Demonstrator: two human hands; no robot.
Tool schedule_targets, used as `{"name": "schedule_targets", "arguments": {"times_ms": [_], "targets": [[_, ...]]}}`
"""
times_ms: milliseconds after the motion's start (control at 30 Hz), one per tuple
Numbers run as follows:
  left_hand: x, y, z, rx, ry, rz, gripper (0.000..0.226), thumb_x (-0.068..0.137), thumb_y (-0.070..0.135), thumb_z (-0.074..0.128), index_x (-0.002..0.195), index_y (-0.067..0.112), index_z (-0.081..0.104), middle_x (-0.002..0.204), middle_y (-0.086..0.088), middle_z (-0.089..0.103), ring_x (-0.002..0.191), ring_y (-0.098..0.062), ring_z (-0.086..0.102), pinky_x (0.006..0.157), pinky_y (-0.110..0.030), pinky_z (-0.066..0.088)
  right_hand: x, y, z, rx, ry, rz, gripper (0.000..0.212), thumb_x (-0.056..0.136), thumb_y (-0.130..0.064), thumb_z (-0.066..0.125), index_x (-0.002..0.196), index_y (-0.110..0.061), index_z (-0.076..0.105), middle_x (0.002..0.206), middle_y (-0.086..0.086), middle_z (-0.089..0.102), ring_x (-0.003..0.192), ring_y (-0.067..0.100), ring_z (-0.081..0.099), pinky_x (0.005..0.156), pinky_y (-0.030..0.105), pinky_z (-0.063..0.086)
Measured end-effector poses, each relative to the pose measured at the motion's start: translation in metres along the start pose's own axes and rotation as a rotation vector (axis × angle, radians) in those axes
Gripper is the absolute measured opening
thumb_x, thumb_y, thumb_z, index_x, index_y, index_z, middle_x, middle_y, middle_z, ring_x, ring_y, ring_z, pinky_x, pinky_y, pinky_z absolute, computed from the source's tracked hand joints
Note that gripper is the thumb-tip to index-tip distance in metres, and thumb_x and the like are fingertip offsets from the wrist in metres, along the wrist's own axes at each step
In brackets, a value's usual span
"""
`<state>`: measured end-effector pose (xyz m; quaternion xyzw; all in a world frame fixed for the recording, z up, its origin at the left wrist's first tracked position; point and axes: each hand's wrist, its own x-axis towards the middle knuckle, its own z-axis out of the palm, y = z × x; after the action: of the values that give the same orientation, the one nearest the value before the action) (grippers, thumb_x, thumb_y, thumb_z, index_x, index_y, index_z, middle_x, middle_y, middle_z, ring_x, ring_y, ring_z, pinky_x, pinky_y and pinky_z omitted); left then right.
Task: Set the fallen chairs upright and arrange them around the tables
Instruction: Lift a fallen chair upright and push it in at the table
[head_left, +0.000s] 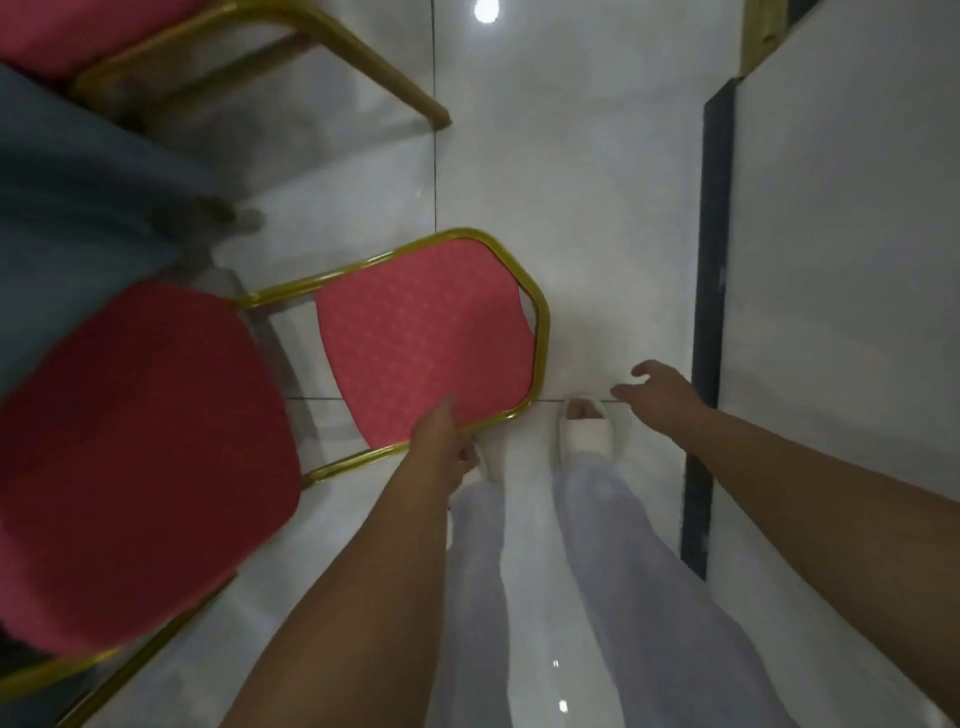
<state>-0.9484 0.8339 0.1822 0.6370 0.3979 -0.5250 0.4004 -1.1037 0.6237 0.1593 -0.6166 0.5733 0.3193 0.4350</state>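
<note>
A chair with a gold metal frame, red padded backrest (426, 338) and red seat (140, 467) stands below me at the left. My left hand (441, 441) grips the near edge of the backrest's gold frame, thumb on the red padding and fingers curled under the bar. My right hand (657, 389) hangs free to the right of the chair, fingers loosely spread, holding nothing. A second red and gold chair (208, 52) is at the top left, partly cut off by the frame edge.
A grey-blue tablecloth (67, 208) hangs at the left, next to both chairs. A white wall with a dark baseboard (711, 312) runs along the right. My feet in white slippers (587, 431) stand on the glossy white tiled floor (545, 182) between chair and wall.
</note>
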Motion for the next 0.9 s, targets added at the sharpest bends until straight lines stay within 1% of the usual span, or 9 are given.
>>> {"name": "schedule_targets", "arguments": {"times_ms": [67,133,167,233,400,533,633,733,900], "targets": [[0.044,-0.025,0.009,-0.22,-0.039,-0.125,0.016,0.098,0.029,0.047,0.102,0.015,0.055,0.092,-0.007,0.049,0.077,-0.021,0.05,0.093,-0.045,0.045,0.039,-0.011,0.022,-0.014,0.022,-0.024,0.061,0.088,-0.036,0.067,0.139,-0.01,0.046,0.134,0.015,0.053,0.106,0.026,0.057,0.088,0.033,0.048],[0.083,-0.049,0.021,-0.411,-0.033,-0.213,0.026,0.098,0.029,0.044,0.115,0.014,0.057,0.114,-0.009,0.053,0.113,-0.028,0.054,0.102,-0.055,0.039,0.079,-0.023,0.041,-0.04,0.044,-0.058,0.062,0.088,-0.036,0.067,0.14,-0.011,0.044,0.133,0.015,0.053,0.096,0.023,0.057,0.081,0.032,0.046],[0.1,-0.058,0.027,-0.492,-0.024,-0.257,0.038,0.098,0.03,0.044,0.13,0.013,0.052,0.131,-0.01,0.05,0.126,-0.03,0.047,0.104,-0.057,0.037,0.101,-0.029,0.049,-0.064,0.048,-0.075,0.063,0.089,-0.035,0.066,0.142,-0.01,0.042,0.136,0.016,0.052,0.101,0.024,0.057,0.081,0.03,0.044],[0.134,-0.071,0.042,-0.614,0.01,-0.325,0.055,0.096,0.039,0.048,0.145,0.016,0.038,0.147,-0.009,0.04,0.135,-0.032,0.039,0.107,-0.06,0.034,0.146,-0.044,0.062,-0.109,0.05,-0.101,0.066,0.09,-0.033,0.066,0.145,-0.01,0.038,0.14,0.016,0.048,0.114,0.029,0.055,0.082,0.029,0.041],[0.205,-0.077,0.083,-0.739,0.114,-0.33,0.082,0.086,0.061,0.056,0.152,0.022,0.027,0.156,-0.006,0.027,0.138,-0.029,0.034,0.105,-0.061,0.036,0.24,-0.085,0.08,-0.177,0.098,-0.134,0.048,0.087,-0.03,0.064,0.126,-0.006,0.047,0.115,0.014,0.058,0.098,0.03,0.061,0.077,0.038,0.053],[0.241,-0.088,0.091,-0.837,0.094,-0.304,0.082,0.086,0.067,0.051,0.151,0.021,0.032,0.152,-0.006,0.035,0.136,-0.029,0.039,0.108,-0.055,0.035,0.277,-0.106,0.098,-0.343,0.072,-0.134,0.025,0.082,-0.035,0.064,0.087,-0.014,0.052,0.087,0.006,0.058,0.07,0.019,0.056,0.05,0.028,0.043],[0.261,-0.088,0.084,-0.95,0.058,-0.289,0.083,0.083,0.073,0.05,0.148,0.022,0.037,0.144,-0.009,0.042,0.129,-0.032,0.044,0.109,-0.053,0.037,0.292,-0.109,0.109,-0.468,0.067,-0.171,0.027,0.076,-0.029,0.069,0.097,-0.015,0.058,0.091,0.008,0.062,0.075,0.025,0.062,0.056,0.03,0.05],[0.255,-0.093,0.079,-0.981,0.031,-0.309,0.085,0.08,0.077,0.049,0.145,0.023,0.039,0.142,-0.009,0.042,0.126,-0.033,0.045,0.103,-0.057,0.04,0.284,-0.108,0.105,-0.372,0.023,-0.146,0.024,0.08,-0.021,0.069,0.101,-0.013,0.06,0.09,0.011,0.064,0.075,0.029,0.067,0.063,0.041,0.062],[0.18,-0.099,0.083,-0.975,0.064,-0.291,0.089,0.077,0.08,0.05,0.145,0.024,0.039,0.142,-0.009,0.045,0.123,-0.034,0.048,0.088,-0.056,0.05,0.208,-0.108,0.054,-0.239,0.055,-0.184,0.016,0.082,-0.011,0.067,0.093,-0.008,0.055,0.093,0.016,0.061,0.071,0.028,0.066,0.049,0.033,0.058]]}}
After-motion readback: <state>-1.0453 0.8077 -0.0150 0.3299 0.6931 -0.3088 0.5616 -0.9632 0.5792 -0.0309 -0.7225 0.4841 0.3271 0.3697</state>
